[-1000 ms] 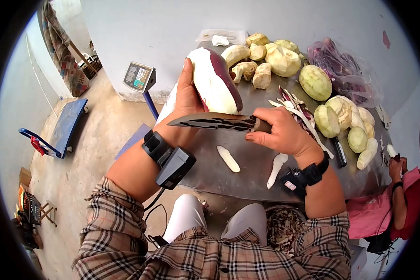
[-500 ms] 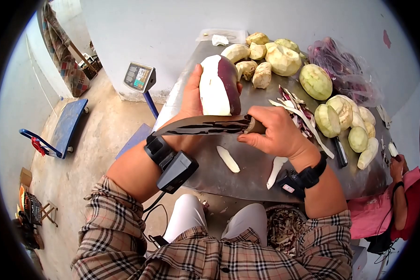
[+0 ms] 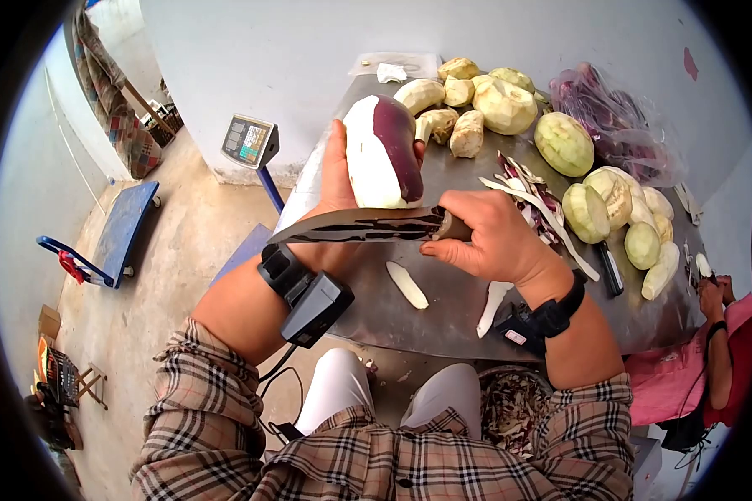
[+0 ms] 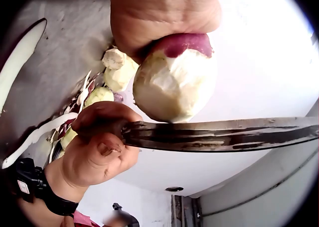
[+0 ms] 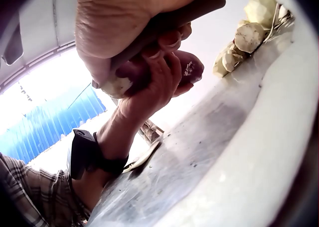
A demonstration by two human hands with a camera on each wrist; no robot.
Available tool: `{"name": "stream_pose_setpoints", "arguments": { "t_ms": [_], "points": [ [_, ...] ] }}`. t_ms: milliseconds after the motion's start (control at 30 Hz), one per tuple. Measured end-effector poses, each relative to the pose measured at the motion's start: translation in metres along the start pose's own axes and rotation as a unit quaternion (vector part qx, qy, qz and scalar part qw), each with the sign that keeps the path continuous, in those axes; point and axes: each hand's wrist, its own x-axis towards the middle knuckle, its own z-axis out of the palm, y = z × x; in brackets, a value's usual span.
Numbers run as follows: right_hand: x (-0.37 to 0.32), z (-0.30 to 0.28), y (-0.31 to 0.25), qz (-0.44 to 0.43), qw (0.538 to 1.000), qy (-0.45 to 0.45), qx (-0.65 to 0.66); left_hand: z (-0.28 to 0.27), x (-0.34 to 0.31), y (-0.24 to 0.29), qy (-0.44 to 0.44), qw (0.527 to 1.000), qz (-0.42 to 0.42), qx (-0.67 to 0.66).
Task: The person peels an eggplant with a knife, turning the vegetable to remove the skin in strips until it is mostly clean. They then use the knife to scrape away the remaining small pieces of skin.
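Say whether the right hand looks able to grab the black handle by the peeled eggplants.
Probably not as things stand: the right hand is curled round the knife. Otherwise the way looks free: the black handle is close by on the table, nothing seen over its near end.

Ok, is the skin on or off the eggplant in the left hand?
Partly off: the eggplant shows bare white flesh on one side and purple skin on the other.

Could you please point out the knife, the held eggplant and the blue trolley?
Knife (image 3: 351, 225), head view: middle of the blade.
Held eggplant (image 3: 398, 140), head view: its purple skin.
Blue trolley (image 3: 125, 221), head view: its flat deck.
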Motion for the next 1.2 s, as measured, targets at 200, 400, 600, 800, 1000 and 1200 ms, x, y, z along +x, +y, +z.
{"name": "stream_pose_setpoints", "arguments": {
  "t_ms": [200, 400, 600, 800, 1000, 1200],
  "points": [
    [0.001, 0.002, 0.000, -0.016, 1.000, 0.005, -0.003, 0.000, 0.002, -0.003, 0.007, 1.000, 0.010, -0.008],
    [0.001, 0.000, -0.004, 0.002, 0.999, 0.002, -0.032, -0.003, 0.003, 0.000, 0.009, 1.000, -0.008, -0.014],
    [0.000, -0.002, -0.004, 0.008, 0.998, 0.022, -0.058, 0.001, 0.001, -0.004, 0.026, 0.999, 0.023, 0.001],
    [-0.002, -0.003, 0.003, 0.013, 0.996, 0.046, -0.077, 0.004, 0.000, -0.008, 0.041, 0.998, 0.054, 0.020],
    [0.000, -0.002, 0.001, -0.007, 0.994, 0.056, -0.090, 0.006, 0.000, -0.011, 0.016, 0.998, 0.048, 0.040],
    [0.000, -0.003, -0.001, -0.012, 0.994, 0.053, -0.094, 0.004, 0.001, -0.011, -0.001, 0.997, 0.041, 0.066]
  ]
}}
